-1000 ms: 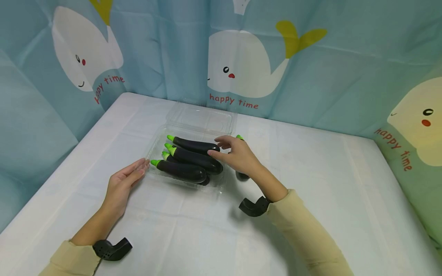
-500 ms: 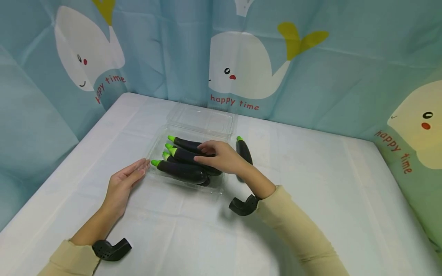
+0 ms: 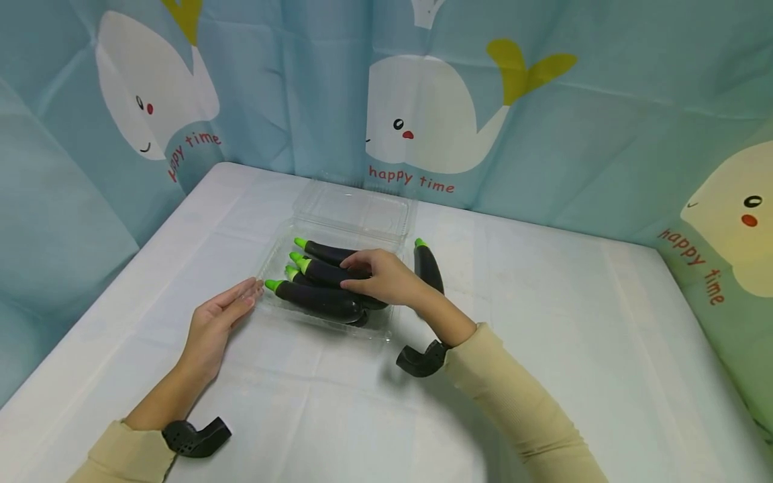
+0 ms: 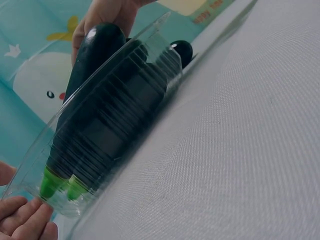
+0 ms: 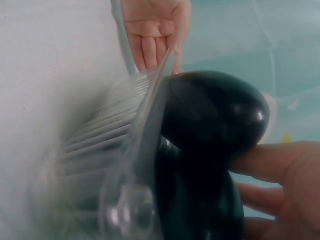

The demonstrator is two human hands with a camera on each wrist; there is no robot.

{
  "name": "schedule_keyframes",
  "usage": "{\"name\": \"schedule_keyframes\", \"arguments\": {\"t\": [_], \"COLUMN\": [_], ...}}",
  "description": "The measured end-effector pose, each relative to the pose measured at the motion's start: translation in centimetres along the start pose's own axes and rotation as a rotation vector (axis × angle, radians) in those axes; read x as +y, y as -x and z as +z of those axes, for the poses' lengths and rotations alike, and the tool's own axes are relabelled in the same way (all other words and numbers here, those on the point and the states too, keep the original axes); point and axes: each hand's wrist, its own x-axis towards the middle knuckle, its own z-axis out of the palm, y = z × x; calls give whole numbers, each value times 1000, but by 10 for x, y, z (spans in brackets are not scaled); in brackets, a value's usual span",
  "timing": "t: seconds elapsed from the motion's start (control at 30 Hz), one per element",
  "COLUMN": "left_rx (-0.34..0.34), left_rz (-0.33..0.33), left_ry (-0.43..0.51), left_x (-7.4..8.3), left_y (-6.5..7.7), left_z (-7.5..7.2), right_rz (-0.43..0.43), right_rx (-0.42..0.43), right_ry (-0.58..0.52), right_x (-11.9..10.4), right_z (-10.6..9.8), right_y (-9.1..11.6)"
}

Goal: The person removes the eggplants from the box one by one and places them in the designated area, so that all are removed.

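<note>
A clear plastic clamshell box (image 3: pixel 386 333) lies on the table with its lid (image 3: pixel 356 204) folded back. Several dark eggplants with green stems fill it, such as the front eggplant (image 3: pixel 320 302) and the rear eggplant (image 3: pixel 326 252). My right hand (image 3: pixel 389 276) grips the middle eggplant (image 3: pixel 323 273) on top of the pile; in the right wrist view its thumb touches the dark skin. Straight fingers of my left hand (image 3: pixel 211 329) touch the box's left edge. In the left wrist view, the fingertips (image 4: pixel 44 210) meet the box beside the stems.
Another eggplant (image 3: pixel 427 267) lies on the table just right of the box, partly hidden by the right wrist. A white cloth covers the table (image 3: pixel 543 302). A blue whale-print curtain (image 3: pixel 320 87) hangs behind it.
My right hand has moved left and come down onto the middle eggplant, uncovering more of the eggplant outside the box. My left hand stays at the box's edge.
</note>
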Motion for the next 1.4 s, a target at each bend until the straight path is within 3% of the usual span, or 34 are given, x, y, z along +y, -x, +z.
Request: {"name": "schedule_keyframes", "arguments": {"t": [0.17,0.47,0.7,1.07,1.4], "left_rx": [1,-5,-6,-6,-8], "left_rz": [1,14,19,18,4], "left_ry": [0,16,26,27,12], "left_x": [0,0,-2,-2,1], "left_y": [0,0,-1,0,1], "left_z": [0,0,0,1,0], "right_rz": [-26,-48,29,60,166], "right_rx": [-6,82,162,221,321], "right_ry": [-8,-83,-131,-228,-208], "right_x": [4,6,10,19,27], "right_z": [-4,-18,-31,-49,-64], "right_y": [1,7,18,37,59]}}
